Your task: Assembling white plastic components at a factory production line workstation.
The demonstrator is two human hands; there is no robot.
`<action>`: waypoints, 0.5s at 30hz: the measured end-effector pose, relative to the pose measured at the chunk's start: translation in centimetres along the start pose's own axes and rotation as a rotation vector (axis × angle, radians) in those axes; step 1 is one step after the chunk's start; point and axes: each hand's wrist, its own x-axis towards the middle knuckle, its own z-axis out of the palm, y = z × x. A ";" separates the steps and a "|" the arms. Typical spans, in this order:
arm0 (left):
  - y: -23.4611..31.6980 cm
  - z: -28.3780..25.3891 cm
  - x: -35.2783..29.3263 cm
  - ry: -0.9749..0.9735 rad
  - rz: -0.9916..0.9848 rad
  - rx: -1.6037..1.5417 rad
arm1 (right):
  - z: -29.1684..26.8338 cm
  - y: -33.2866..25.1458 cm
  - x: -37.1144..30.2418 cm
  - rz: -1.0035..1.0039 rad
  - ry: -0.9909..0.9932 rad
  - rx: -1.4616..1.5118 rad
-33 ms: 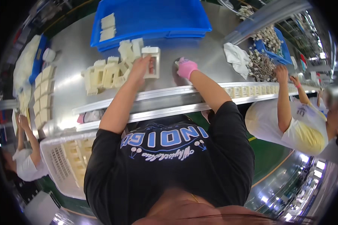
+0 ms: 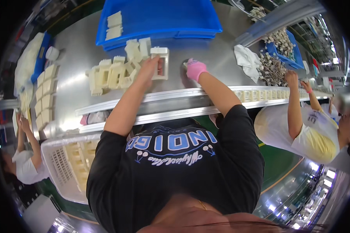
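Note:
My bare left hand [image 2: 147,72] is closed on a white rectangular plastic housing [image 2: 165,74] with an open middle; its fingers reach into the opening. The housing rests on the metal table. To the right of it, my right hand [image 2: 196,70], in a pink glove, has its fingers curled together low over the tabletop. Something small and pale shows at its fingertips, too small to name. Left of my left hand lies a loose heap of similar cream housings [image 2: 114,74], some upright and some tilted.
Beyond the hands stands a blue tray [image 2: 159,33] with pale blocks in its corner. Stacked cream parts [image 2: 46,91] line the left. A white cloth [image 2: 246,62] and a pile of small parts [image 2: 271,70] lie right, beside a co-worker's hands. An aluminium rail track [image 2: 171,94] crosses in front.
The whole view has shifted slightly to the right. Both hands and the white housing keep nearly the same places on the table.

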 end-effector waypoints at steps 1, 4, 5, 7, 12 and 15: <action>-0.2 0.8 0.2 0.015 -0.056 -0.003 | 0.1 0.3 0.6 -0.002 0.024 -0.014; -1.0 0.9 0.0 0.073 -0.002 -0.004 | -0.7 0.5 0.0 -0.066 0.180 0.003; -1.4 0.5 0.0 0.041 0.003 0.017 | -1.8 0.4 -0.7 -0.118 0.322 0.038; -2.2 0.2 0.1 0.066 0.052 0.067 | -5.3 -0.3 -3.3 -0.175 0.111 0.478; -1.1 2.2 -1.6 -0.026 0.092 0.011 | -7.1 -3.1 -8.2 -0.273 -0.159 1.079; -0.6 3.1 -2.6 -0.056 0.222 0.241 | -3.3 -4.5 -7.1 -0.410 0.496 0.565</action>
